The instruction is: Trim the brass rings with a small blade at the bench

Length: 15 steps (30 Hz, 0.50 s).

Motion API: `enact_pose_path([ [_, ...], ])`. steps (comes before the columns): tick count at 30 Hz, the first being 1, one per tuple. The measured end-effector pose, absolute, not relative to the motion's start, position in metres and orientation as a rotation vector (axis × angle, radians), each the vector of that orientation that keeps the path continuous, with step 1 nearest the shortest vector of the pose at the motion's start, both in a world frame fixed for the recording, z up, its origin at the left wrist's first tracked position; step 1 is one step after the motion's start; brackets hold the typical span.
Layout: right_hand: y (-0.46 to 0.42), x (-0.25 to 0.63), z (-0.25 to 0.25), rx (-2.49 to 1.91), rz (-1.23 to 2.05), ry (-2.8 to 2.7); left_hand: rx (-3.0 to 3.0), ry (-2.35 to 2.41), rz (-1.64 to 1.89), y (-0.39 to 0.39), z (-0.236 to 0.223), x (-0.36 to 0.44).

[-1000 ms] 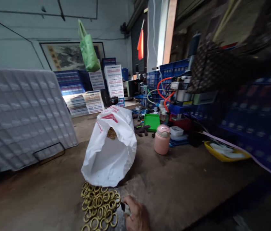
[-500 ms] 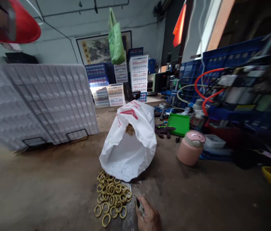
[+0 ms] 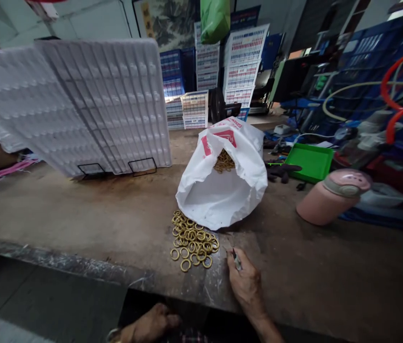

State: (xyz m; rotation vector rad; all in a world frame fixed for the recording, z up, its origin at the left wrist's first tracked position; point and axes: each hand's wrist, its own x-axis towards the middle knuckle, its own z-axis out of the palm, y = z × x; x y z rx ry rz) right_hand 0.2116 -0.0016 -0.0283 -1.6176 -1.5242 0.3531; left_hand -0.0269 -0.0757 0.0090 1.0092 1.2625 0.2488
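Gripping a small dark-tipped tool [image 3: 236,261] in the right hand [image 3: 246,281], closed firmly around it, with thumb and forefinger near its tip. Too small to tell its exact kind. Held low over the tabletop [image 3: 97,209], just right of a loose spread of brass-coloured rings [image 3: 194,243] and apart from them. Curled into a loose fist at the left hand [image 3: 156,324], in front of the tabletop's near edge, with a band [image 3: 113,335] at the wrist. Cannot tell whether anything is held inside that fist.

Heaped and partly overlapping near the front edge, those rings, directly before the open mouth of a white sack [image 3: 219,209] with red print. Lying on its side, mouth towards the viewer, with more rings [image 3: 224,162] visible inside. Blocking the way straight beyond the loose rings, with that sack.

To the right of the sack, a dark glove [image 3: 282,171], a green tray [image 3: 310,162], a pink lidded flask [image 3: 325,202] and a white plastic container [image 3: 383,195]. To the left, white ribbed panels [image 3: 115,105] upright by black wire stands [image 3: 142,166]. Farther back, stacked white crates [image 3: 242,71], below and beside a hanging green bag [image 3: 215,21].
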Motion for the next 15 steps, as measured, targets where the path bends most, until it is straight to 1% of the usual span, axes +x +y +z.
enact_pose_path([
  [4,0.000,0.210,-0.024,-1.667,0.370,-1.521,1.148,1.216,0.218,-0.080,0.055,-0.049],
  [6,0.001,0.208,-0.021,-1.659,0.370,-1.539,1.182,1.168,0.294,-0.063,0.076,-0.054],
  [7,0.002,0.207,-0.019,-1.654,0.361,-1.553,1.229,1.216,0.374,-0.049,0.081,-0.056],
  [9,0.004,0.204,-0.014,-1.664,0.334,-1.599,1.423,1.425,0.598,-0.014,0.079,-0.056],
  [11,0.008,0.200,-0.007,-1.716,0.314,-1.659,1.702,1.623,0.758,0.026,0.063,-0.055],
  [12,0.011,0.197,-0.004,-1.755,0.308,-1.693,1.882,1.676,0.798,0.045,0.052,-0.053],
  [15,0.020,0.188,0.008,-1.900,0.293,-1.777,2.006,1.694,0.822,0.091,0.025,-0.047],
])
